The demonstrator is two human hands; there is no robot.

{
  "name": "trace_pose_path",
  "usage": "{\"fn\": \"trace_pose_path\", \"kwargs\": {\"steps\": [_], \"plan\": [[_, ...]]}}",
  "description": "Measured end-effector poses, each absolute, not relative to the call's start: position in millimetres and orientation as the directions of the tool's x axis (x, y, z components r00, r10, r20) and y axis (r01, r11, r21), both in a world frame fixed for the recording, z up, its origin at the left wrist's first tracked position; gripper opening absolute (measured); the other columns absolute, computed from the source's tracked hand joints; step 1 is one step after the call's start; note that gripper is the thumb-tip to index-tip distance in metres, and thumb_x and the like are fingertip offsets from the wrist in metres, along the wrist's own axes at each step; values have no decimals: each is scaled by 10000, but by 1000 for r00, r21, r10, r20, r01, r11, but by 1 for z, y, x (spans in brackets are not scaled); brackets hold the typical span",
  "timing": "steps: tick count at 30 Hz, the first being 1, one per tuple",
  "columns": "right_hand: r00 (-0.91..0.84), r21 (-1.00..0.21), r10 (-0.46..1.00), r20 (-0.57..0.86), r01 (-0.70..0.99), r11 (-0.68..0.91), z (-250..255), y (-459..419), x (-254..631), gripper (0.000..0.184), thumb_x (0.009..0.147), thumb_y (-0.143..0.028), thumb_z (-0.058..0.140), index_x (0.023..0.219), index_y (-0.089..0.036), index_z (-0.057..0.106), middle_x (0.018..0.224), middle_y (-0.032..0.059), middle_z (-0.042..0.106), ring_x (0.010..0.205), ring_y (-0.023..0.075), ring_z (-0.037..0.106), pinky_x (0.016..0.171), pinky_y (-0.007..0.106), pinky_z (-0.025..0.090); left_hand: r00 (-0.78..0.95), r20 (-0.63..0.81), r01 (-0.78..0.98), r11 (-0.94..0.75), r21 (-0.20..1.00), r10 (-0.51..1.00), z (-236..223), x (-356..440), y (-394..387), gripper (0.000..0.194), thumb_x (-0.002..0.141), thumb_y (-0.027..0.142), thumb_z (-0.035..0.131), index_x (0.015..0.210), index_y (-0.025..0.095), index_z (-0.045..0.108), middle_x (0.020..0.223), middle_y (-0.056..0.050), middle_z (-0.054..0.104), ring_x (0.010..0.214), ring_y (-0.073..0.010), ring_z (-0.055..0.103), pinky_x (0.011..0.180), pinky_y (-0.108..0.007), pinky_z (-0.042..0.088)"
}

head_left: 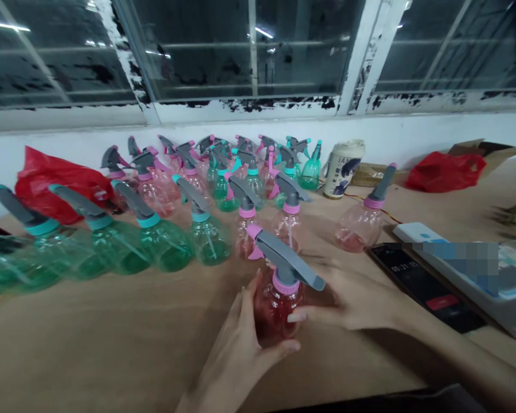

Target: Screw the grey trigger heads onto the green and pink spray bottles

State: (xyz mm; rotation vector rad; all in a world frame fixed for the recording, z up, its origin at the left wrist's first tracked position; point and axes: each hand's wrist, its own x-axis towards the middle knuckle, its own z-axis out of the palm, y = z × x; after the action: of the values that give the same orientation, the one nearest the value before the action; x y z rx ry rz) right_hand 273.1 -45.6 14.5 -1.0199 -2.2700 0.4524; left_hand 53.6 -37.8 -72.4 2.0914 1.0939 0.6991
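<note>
A pink spray bottle (pixel 279 310) with a grey trigger head and pink collar is between my two hands, near the front of the table. My left hand (pixel 245 344) wraps round its left side, thumb across the near side. From the right, my right hand (pixel 339 304) grips the bottle too, its thumb on the body; its other fingers are partly hidden behind. Two pink spray bottles (pixel 290 226) stand just beyond it. To the left runs a row of green spray bottles (pixel 208 241) with teal collars. Another pink spray bottle (pixel 361 223) stands apart on the right.
More pink and green spray bottles (pixel 226 189) crowd by the wall. A paper cup (pixel 343 169) and red plastic bags (pixel 445 172) are at the back. At right lie a phone (pixel 425 287) showing a timer and a white box (pixel 421 232). Windows rise behind the table (pixel 112 344).
</note>
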Motion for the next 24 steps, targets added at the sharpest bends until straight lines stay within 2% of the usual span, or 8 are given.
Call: {"fn": "trace_pose_path", "kwargs": {"steps": [4,7,10,12,14,19,21,24], "plan": [[-518,-600,791,326,533,597,13,-39,264,494,749,-434,727,1169,-220,579,1134,59,681,1042,225,637,917,380,508,469,140,525,-403,750,872,-70,48,-40,870,742,398,736,1432,236,233,1317,-134,558,1156,-311,581,892,-461,536],[-462,-700,806,370,432,569,8,-34,251,541,717,-438,748,1179,-222,567,1130,64,669,960,212,653,842,365,540,452,155,548,-411,729,878,-66,49,-42,859,718,402,751,1406,213,274,1272,-129,590,1134,-310,595,875,-453,546],[-382,-788,826,416,302,536,7,-30,235,550,734,-426,722,1222,-245,544,1154,60,646,867,182,657,752,325,561,430,166,554,-404,728,888,-64,53,-44,814,699,424,757,1358,184,343,1225,-152,612,1094,-338,615,822,-470,564],[-337,-830,846,414,242,502,10,-28,227,537,747,-421,705,1230,-255,541,1088,50,657,832,175,648,719,308,558,424,182,567,-417,710,887,-65,55,-45,800,698,466,747,1341,174,370,1189,-164,629,1045,-353,638,757,-466,583],[-300,-858,865,403,204,471,13,-26,221,445,767,-412,687,1169,-251,581,982,35,665,836,177,644,714,298,551,429,202,588,-442,677,880,-68,56,-46,804,713,502,721,1357,176,368,1160,-162,645,1003,-358,658,703,-459,592],[-251,-859,867,431,181,479,14,-22,217,150,845,-302,601,958,-223,662,915,18,692,824,166,659,745,303,536,455,211,649,-484,587,865,-78,52,-48,949,746,506,704,1468,173,185,1264,-187,599,1126,-384,595,746,-476,587],[-243,-836,853,462,202,511,12,-20,219,136,852,-254,571,940,-231,672,881,8,699,773,160,661,707,299,534,491,231,673,-534,512,840,-80,46,-48,1010,748,487,723,1486,170,111,1350,-211,528,1211,-394,524,827,-501,559],[-235,-811,847,478,253,528,10,-18,222,176,857,-247,544,968,-248,680,740,-13,672,617,150,623,605,296,524,558,314,691,-640,336,768,-82,32,-50,1045,780,493,698,1507,164,22,1434,-223,429,1288,-388,437,937,-533,489]]}}
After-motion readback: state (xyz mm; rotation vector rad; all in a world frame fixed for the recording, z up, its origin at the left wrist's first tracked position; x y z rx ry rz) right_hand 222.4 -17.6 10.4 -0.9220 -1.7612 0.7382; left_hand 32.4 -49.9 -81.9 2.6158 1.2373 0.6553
